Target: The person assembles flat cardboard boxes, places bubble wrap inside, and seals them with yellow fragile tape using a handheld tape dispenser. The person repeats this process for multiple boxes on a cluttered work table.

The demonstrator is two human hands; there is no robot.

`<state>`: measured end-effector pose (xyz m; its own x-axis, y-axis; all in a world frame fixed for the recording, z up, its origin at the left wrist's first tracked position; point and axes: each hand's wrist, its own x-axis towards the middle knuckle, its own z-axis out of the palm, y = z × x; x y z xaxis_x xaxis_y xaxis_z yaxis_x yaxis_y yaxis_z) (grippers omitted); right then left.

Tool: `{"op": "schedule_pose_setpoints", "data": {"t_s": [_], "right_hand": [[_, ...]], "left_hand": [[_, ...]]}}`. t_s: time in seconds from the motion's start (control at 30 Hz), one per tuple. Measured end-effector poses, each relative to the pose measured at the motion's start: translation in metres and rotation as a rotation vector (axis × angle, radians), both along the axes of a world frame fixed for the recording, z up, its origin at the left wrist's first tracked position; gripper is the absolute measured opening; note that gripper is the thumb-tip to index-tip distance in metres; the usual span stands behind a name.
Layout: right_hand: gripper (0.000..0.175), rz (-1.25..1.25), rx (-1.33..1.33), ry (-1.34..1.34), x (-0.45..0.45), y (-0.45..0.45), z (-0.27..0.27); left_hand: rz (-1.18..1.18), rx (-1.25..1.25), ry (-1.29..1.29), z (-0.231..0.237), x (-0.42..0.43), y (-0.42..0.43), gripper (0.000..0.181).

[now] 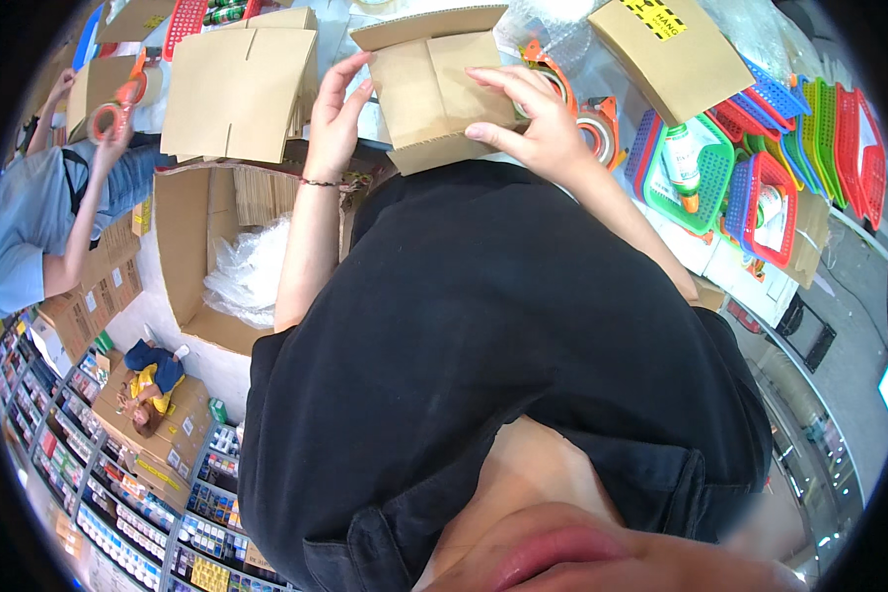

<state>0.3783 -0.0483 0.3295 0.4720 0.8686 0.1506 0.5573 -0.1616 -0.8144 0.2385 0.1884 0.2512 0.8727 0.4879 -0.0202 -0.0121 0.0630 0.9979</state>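
A small cardboard box (444,92) lies between my hands at the table's edge, with flaps standing out at its far and near sides and a seam across its middle. My left hand (340,103) is at its left side, fingertips at the far left corner, thumb and fingers apart. Over the box's right part is my right hand (522,107), fingers spread and thumb near the close edge; whether it presses on the cardboard I cannot tell. Beside my right hand are orange tape dispensers (599,129). Flat folded cartons (237,89) are stacked left of my left hand.
A closed cardboard box (673,59) with a yellow label lies at the right. Plastic baskets (688,170) hold bottles (682,166). A large open carton (192,244) with bubble wrap (248,274) stands at lower left. A co-worker (66,207) holds a tape dispenser (115,111); another person (152,377) sits on cartons.
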Motion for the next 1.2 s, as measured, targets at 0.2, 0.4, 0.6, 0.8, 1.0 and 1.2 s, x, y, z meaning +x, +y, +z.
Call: {"op": "schedule_pose_setpoints", "data": {"t_s": [0.2, 0.4, 0.6, 0.8, 1.0, 1.2], "right_hand": [[0.027, 0.332, -0.129, 0.208, 0.013, 0.004, 0.032], [0.042, 0.511, -0.4, -0.343, 0.008, 0.021, 0.056], [0.058, 0.353, -0.423, -0.644, 0.024, -0.017, 0.073], [0.038, 0.19, -0.311, -0.623, 0.028, -0.022, 0.037], [0.04, -0.194, -0.066, -1.153, 0.013, 0.022, 0.058], [0.106, -0.137, -0.498, -1.056, 0.032, 0.071, 0.067]], "left_hand": [[0.127, 0.849, 0.026, 0.059, 0.007, -0.021, 0.017], [-0.402, 1.001, -0.136, 0.056, 0.029, -0.039, 0.035], [-0.68, 1.34, -0.005, 0.082, 0.026, -0.035, 0.041], [-0.416, 1.132, -0.029, 0.094, -0.02, 0.01, 0.07], [0.182, 1.099, -0.132, 0.046, -0.013, -0.061, 0.036], [0.346, 0.815, -0.127, 0.011, -0.013, -0.051, 0.062]]}}
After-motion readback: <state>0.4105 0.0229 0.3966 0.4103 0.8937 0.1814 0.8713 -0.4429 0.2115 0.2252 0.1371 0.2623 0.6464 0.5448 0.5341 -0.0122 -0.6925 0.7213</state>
